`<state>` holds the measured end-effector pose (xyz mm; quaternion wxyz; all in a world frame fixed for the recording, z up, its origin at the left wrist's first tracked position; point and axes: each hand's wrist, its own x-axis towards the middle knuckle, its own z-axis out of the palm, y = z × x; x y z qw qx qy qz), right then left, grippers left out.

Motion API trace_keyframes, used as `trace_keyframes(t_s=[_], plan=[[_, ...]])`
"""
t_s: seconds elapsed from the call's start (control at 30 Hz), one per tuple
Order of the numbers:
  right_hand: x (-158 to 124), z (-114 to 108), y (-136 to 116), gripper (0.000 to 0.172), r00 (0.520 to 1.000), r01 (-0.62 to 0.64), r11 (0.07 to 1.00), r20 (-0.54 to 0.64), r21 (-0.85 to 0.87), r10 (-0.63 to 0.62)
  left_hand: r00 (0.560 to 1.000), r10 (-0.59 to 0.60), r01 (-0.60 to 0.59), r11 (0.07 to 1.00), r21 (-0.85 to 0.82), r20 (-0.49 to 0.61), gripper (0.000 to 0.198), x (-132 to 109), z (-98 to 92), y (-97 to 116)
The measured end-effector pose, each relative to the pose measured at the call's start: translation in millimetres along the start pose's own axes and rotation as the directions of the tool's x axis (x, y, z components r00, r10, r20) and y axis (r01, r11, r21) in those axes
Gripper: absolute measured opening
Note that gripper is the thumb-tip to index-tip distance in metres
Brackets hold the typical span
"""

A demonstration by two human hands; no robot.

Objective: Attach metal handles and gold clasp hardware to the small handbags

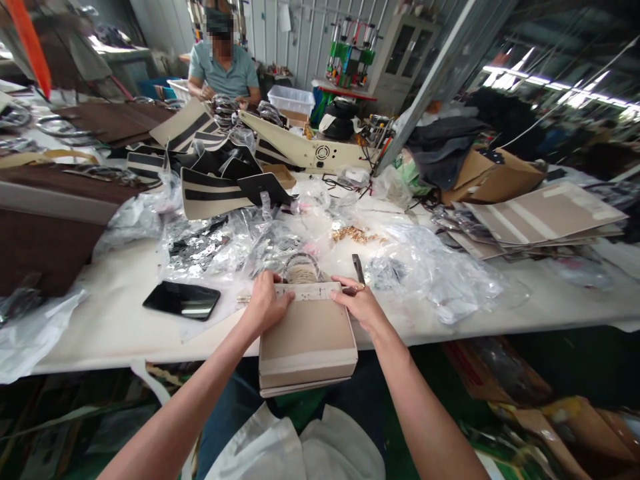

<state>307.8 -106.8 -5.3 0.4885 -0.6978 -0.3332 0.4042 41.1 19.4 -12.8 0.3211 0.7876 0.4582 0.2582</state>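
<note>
A beige bag panel (307, 333) lies at the table's front edge, its lower part overhanging toward my lap. Its pale top edge carries a curved grey handle (303, 260). My left hand (269, 303) grips the top left corner, thumb on the face and fingers behind. At the top right corner my right hand (357, 300) holds the panel the same way, its thumb on the pale strip. A dark-handled tool (357, 267) stands out just beyond my right hand; whether that hand touches it I cannot tell.
A black phone (181, 301) lies left on the table (120, 333). Plastic bags of metal parts (200, 247) and gold pieces (355, 235) lie behind. Stacked panels (545, 213) are at right, brown ones (45, 227) at left. A person (225, 70) sits across.
</note>
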Motion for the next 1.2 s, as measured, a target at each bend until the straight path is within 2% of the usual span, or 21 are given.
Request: trace_keyframes(t_s=[0.13, 0.27, 0.53, 0.83, 0.97, 1.07, 1.2], plan=[[3, 1, -1, 0.075, 1.000, -0.013, 1.000, 0.014, 0.023, 0.012, 0.999, 0.017, -0.017, 1.000, -0.013, -0.030, 0.045, -1, -2.1, 3], [3, 1, -8, 0.076, 0.999, -0.046, 0.999, 0.030, 0.028, 0.045, 1.000, 0.005, -0.006, 0.998, -0.058, -0.008, 0.046, -1, -6.2, 9], [1, 1, -10, 0.071, 0.999, -0.031, 0.997, 0.031, 0.072, 0.029, 0.999, 0.042, -0.042, 0.997, -0.061, 0.007, 0.025, 3, -12.1, 16], [4, 5, -7, 0.069, 1.000, -0.029, 0.992, 0.006, 0.119, 0.028, 0.999, 0.033, -0.028, 0.992, -0.119, 0.037, 0.023, 8, -15.8, 21], [-1, 4, -8, 0.062, 0.997, 0.055, 0.997, -0.053, 0.054, -0.052, 0.999, -0.010, 0.014, 0.993, -0.114, 0.033, 0.023, 4, -12.3, 21], [7, 5, 3, 0.056, 0.988, 0.112, 0.994, -0.106, 0.021, -0.109, 0.997, -0.034, 0.040, 0.995, -0.096, 0.067, 0.025, 13, -11.8, 16], [22, 8, 11, 0.052, 0.984, 0.154, 0.985, -0.102, 0.072, -0.147, 0.989, -0.042, 0.048, 0.998, -0.038, 0.143, 0.028, 22, -25.1, 26]])
